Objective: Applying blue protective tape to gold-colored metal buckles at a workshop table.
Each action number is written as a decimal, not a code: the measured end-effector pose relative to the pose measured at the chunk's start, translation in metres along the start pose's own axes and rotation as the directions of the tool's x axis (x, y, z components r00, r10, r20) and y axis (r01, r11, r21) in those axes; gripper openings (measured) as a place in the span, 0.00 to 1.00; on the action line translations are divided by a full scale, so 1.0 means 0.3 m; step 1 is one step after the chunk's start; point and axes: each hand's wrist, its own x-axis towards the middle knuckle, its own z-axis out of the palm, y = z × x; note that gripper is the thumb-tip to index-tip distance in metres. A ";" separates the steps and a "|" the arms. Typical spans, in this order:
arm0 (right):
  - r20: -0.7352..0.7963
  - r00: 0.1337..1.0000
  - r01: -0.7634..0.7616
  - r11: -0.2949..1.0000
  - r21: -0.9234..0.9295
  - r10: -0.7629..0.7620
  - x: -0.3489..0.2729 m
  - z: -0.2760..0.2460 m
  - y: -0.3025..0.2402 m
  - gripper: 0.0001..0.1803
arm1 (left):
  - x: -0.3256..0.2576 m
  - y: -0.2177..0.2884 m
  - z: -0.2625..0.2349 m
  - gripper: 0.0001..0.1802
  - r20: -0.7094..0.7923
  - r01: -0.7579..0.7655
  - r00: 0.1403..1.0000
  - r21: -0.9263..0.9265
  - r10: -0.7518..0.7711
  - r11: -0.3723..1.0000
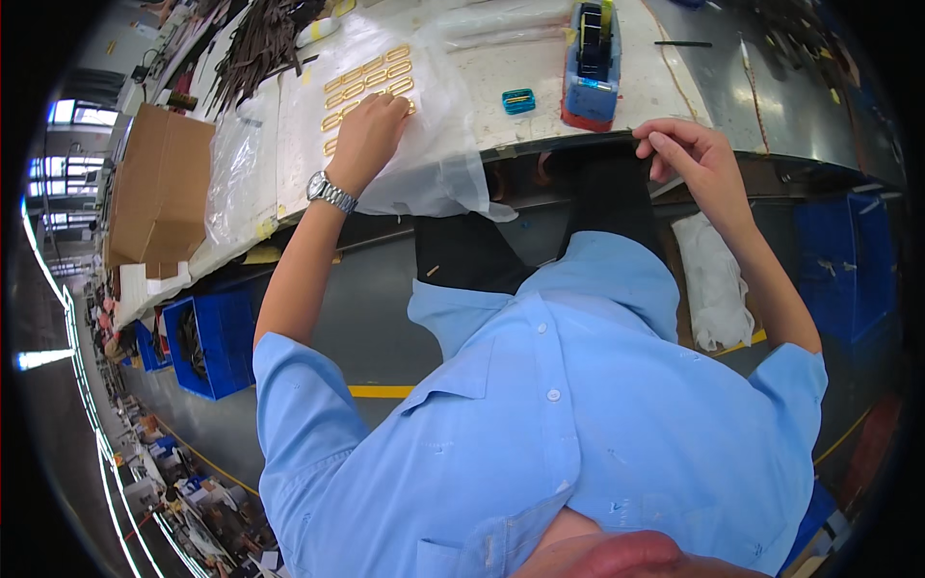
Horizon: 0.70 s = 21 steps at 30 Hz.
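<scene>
Rows of gold oval ring buckles (371, 73) lie on a thin white sheet (443, 125) at the left part of the worktable. My left hand (376, 130), a metal watch on its wrist, reaches over them with its fingers bent down and closed. A gold buckle shows at its fingertips; the hand covers other buckles. My right hand (696, 159) hovers at the table's front edge, its fingers loosely bent and apart, with nothing visible in them. To its left stands a blue-and-red tape dispenser (590, 91). A small teal piece with a gold bar (518, 100) lies beside the dispenser.
Dark strips (258, 48) are heaped at the far left. A cardboard box (162, 183) stands beside clear plastic at the table's left. Blue bins (214, 342) and a white wrapped bundle (711, 284) are below. A dark thin stick (682, 43) lies behind on the right.
</scene>
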 end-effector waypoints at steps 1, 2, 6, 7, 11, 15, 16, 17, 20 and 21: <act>-0.033 0.999 0.008 1.000 -0.026 -0.009 0.016 -0.015 -0.016 0.15 | -0.006 0.000 -0.005 0.05 0.007 -0.010 1.000 0.014 0.010 1.000; -0.053 0.998 -0.026 0.999 -0.041 0.024 0.050 -0.030 -0.016 0.15 | -0.004 -0.003 0.017 0.04 0.035 -0.017 0.999 0.011 0.016 1.000; -0.110 0.993 -0.071 0.982 -0.176 0.052 0.138 -0.049 -0.009 0.20 | 0.023 -0.025 0.012 0.04 0.057 -0.024 0.998 -0.045 0.026 0.999; -0.095 0.992 -0.097 0.985 -0.140 0.084 0.158 -0.039 -0.002 0.22 | 0.025 -0.037 0.014 0.04 0.059 0.041 0.998 -0.158 -0.031 0.987; -0.081 0.970 -0.237 0.963 -0.128 0.228 0.220 0.003 0.008 0.26 | 0.040 -0.131 0.027 0.08 0.179 0.279 0.959 -0.423 -0.222 0.862; -0.071 0.911 -0.406 0.914 0.011 0.406 0.298 0.042 0.004 0.28 | 0.092 -0.128 -0.029 0.08 0.247 0.393 0.906 -0.791 -0.343 0.469; -0.074 0.909 -0.410 0.912 0.014 0.410 0.309 0.064 -0.012 0.28 | 0.100 -0.084 -0.060 0.07 0.253 0.351 0.882 -0.916 -0.397 0.195; -0.087 0.887 -0.450 0.891 0.066 0.454 0.320 0.084 -0.025 0.27 | 0.111 -0.032 -0.080 0.07 0.275 0.324 0.878 -0.944 -0.392 0.064; -0.111 0.859 -0.486 0.864 0.136 0.500 0.336 0.105 -0.015 0.23 | 0.142 0.096 -0.051 0.09 0.372 0.291 0.891 -0.907 -0.259 -0.303; -0.131 0.855 -0.481 0.863 0.156 0.501 0.339 0.107 -0.007 0.20 | 0.159 0.145 -0.045 0.09 0.380 0.293 0.900 -0.889 -0.212 -0.352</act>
